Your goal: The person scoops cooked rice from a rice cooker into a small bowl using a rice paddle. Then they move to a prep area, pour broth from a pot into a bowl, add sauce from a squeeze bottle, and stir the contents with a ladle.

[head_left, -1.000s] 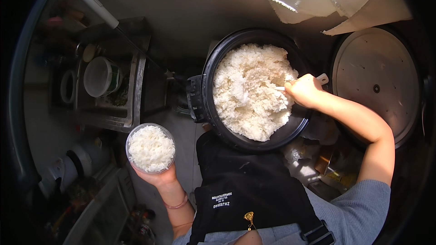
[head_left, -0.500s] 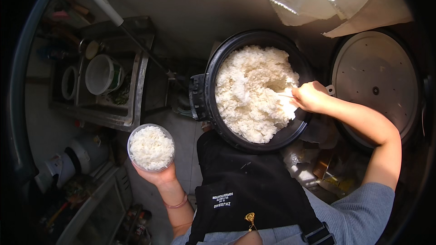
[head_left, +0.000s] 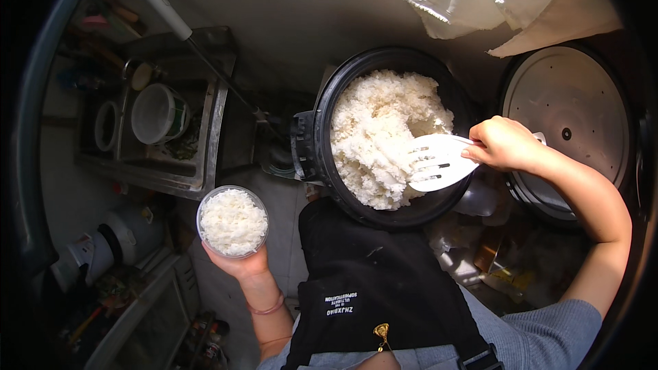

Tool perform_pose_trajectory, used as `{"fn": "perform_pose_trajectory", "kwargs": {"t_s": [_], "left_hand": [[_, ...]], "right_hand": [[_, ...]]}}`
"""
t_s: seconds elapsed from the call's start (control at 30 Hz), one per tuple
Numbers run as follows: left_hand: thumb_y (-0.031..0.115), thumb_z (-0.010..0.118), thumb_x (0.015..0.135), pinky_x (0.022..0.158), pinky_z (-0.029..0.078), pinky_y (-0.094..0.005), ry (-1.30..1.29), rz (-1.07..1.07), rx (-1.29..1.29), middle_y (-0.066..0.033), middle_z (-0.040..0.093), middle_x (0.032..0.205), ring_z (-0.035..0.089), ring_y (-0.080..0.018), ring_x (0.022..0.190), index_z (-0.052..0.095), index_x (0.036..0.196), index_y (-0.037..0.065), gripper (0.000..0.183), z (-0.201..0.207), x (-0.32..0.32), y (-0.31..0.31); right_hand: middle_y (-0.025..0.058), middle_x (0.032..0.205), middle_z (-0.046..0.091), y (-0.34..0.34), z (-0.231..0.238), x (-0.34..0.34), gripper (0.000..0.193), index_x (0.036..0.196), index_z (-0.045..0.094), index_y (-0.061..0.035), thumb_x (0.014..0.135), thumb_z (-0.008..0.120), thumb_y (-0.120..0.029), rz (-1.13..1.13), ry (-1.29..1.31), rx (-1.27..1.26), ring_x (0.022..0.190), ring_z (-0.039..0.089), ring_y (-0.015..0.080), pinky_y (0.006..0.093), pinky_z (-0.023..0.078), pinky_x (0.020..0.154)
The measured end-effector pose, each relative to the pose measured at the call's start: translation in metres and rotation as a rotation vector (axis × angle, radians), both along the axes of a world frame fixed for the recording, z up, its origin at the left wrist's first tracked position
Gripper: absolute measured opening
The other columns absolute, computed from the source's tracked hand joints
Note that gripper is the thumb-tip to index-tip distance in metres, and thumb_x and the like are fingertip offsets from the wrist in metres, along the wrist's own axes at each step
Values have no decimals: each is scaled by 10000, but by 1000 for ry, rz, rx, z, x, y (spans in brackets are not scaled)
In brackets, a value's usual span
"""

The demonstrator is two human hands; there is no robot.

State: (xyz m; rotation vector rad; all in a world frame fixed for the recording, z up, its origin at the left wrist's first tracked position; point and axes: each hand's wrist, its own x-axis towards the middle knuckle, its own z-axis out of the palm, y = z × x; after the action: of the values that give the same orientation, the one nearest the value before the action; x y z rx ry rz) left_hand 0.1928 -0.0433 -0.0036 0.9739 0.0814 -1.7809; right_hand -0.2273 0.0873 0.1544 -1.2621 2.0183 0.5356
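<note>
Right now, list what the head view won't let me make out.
All in the head view:
- Left hand: most of its fingers, hidden by the cup.
- Cup's bottom: hidden by its rice.
- Pot: most of its floor, buried under rice.
- Spatula: part of its handle, covered by the right hand.
- Cloth: cut off by the top edge.
- Lower-left clutter: too dark and small.

I see rice (head_left: 380, 144) in the pot (head_left: 322, 140), the spatula (head_left: 445, 161) over its right side, the lid (head_left: 570, 92) further right, and the sink (head_left: 214, 138) left with a tub (head_left: 152, 115) inside. The bowl (head_left: 199, 224) of rice is left of the pot, nearer than the sink.
</note>
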Motion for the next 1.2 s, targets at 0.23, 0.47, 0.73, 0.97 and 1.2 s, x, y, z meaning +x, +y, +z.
{"fn": "perform_pose_trajectory", "kwargs": {"t_s": [0.23, 0.47, 0.73, 0.97, 1.2], "left_hand": [[441, 420, 970, 1071, 428, -491, 16, -115, -57, -88, 579, 1374, 544, -299, 1264, 584, 1317, 101, 513, 2, -1, -3], [430, 422, 972, 1060, 440, -485, 27, -85, -69, -95, 593, 1354, 556, -300, 1251, 585, 1315, 101, 503, 1, -1, -1], [427, 423, 972, 1066, 433, -490, 102, -156, -102, -98, 590, 1356, 552, -302, 1253, 586, 1310, 98, 500, -2, 1, -4], [442, 432, 966, 1077, 421, -484, 85, -121, -89, -96, 598, 1347, 549, -297, 1257, 590, 1310, 100, 510, -1, -5, -8], [457, 427, 964, 1083, 411, -491, 94, -166, -172, -85, 587, 1366, 541, -299, 1269, 584, 1322, 109, 524, -5, 5, -3]], "right_hand": [[165, 722, 671, -17, -74, 52, 350, 820, 626, -26, 919, 608, -361, 162, 60, -295, 728, 677, 352, 465, 518, 657], [138, 631, 642, -2, 6, 19, 311, 788, 610, -68, 905, 631, -355, 233, 296, -322, 620, 665, 320, 430, 502, 576], [138, 647, 648, -17, -67, 74, 341, 876, 565, -48, 986, 505, -364, 229, 69, -352, 605, 656, 346, 461, 507, 582], [116, 704, 695, 34, -88, 16, 222, 874, 643, -65, 947, 510, -228, 216, 359, -258, 642, 699, 287, 416, 541, 577], [165, 692, 660, 21, -25, -10, 324, 832, 635, -40, 951, 573, -334, 133, 461, -339, 684, 674, 343, 453, 530, 639]]}}
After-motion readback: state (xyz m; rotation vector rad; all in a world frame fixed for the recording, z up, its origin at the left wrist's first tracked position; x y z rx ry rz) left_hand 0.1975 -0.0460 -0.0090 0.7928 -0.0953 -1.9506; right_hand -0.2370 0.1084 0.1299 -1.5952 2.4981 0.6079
